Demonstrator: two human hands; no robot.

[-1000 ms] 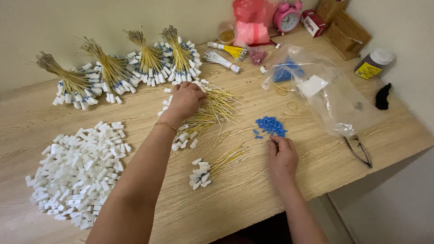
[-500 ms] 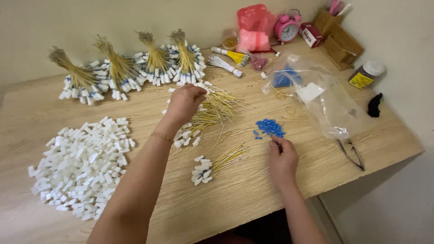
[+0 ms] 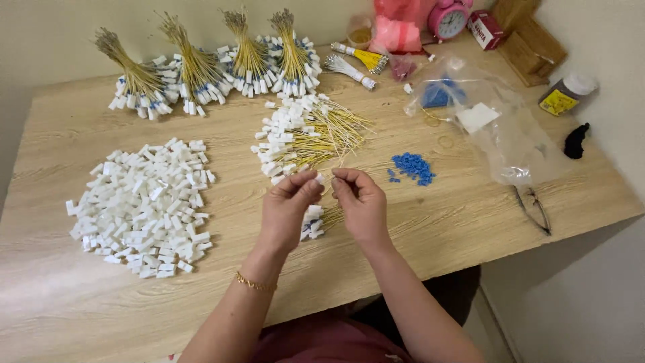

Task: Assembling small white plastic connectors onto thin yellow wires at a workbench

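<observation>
Left hand (image 3: 287, 210) and right hand (image 3: 361, 204) meet fingertip to fingertip, both pinching one small white connector (image 3: 320, 179) with a yellow wire. Loose wired connectors (image 3: 306, 134) lie just beyond the hands; blue pieces (image 3: 411, 167) lie to the right.

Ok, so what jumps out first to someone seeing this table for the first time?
Probably the big heap of white plastic connectors on the left of the wooden table. Then the bundles of yellow wires lined along the back edge. In the middle, the left hand and right hand meet, fingers pinching a small piece.
</observation>
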